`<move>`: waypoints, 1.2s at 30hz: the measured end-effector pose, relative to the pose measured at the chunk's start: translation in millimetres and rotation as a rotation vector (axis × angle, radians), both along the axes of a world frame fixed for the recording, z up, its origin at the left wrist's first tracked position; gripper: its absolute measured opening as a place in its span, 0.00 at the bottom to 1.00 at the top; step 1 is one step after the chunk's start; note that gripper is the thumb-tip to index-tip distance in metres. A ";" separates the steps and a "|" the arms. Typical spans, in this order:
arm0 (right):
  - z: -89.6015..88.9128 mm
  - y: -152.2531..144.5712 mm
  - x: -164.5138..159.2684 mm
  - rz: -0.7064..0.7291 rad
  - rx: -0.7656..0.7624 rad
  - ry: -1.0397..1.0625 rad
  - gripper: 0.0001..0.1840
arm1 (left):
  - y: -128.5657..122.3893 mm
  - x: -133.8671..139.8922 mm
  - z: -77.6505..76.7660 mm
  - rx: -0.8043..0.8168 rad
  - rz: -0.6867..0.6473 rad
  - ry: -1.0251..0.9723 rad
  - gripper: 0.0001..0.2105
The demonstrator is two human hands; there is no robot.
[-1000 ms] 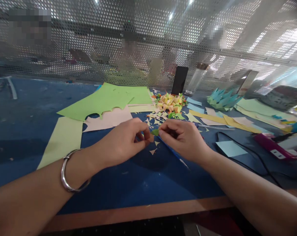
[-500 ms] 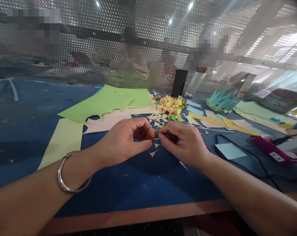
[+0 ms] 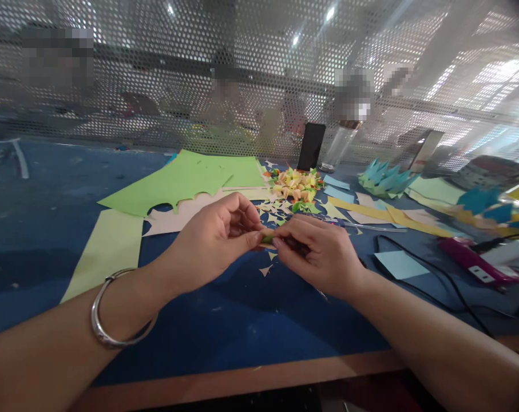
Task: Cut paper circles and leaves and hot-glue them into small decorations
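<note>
Between my two hands, above the blue tabletop, is a small green and cream piece of paper. My left hand pinches its left side with thumb and fingers. From the other side my right hand grips it, fingers curled. A thin pointed tool shows only its tip below my right hand; the rest is hidden. Just beyond the hands lie small paper offcuts and a pile of yellow, orange and green paper flowers. One pinkish scrap lies below my fingers.
Green sheets with cut-out edges lie at left. A phone and a clear bottle stand by the perforated metal screen. Rightward are blue paper spikes, yellow strips, a magenta power strip and black cable.
The paper piece between my fingertips shows more now, and my left thumb has shifted on it. My right hand has turned slightly; less of the pointed tool is visible.
</note>
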State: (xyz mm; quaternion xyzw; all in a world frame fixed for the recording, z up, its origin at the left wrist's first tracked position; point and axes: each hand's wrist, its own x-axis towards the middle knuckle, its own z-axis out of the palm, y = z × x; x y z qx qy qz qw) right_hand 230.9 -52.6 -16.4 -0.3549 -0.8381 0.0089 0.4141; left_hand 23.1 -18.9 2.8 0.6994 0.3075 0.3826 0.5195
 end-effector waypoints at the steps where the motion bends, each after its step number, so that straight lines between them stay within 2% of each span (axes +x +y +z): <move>1: -0.2 -0.4 -0.3 0.001 -0.002 -0.002 0.05 | 0.1 -0.1 -0.3 0.019 0.003 0.002 0.09; 9: -0.9 -1.5 -2.3 -0.041 -0.074 -0.017 0.04 | 1.1 1.6 -6.2 0.128 0.051 0.000 0.07; 17: -3.1 -3.0 -0.9 -0.061 -0.078 -0.013 0.04 | 1.1 2.6 -7.2 0.083 0.085 -0.026 0.11; 23: -2.3 -1.8 -1.9 -0.072 -0.049 -0.015 0.05 | -3.0 4.5 -2.6 0.040 0.136 0.011 0.09; 30: -1.2 -1.5 -2.7 -0.074 -0.043 -0.012 0.05 | -8.7 5.9 0.5 -0.025 0.097 -0.035 0.07; 36: -0.3 -3.0 -2.7 -0.079 -0.042 -0.007 0.04 | -11.0 5.7 0.2 -0.052 0.120 -0.021 0.09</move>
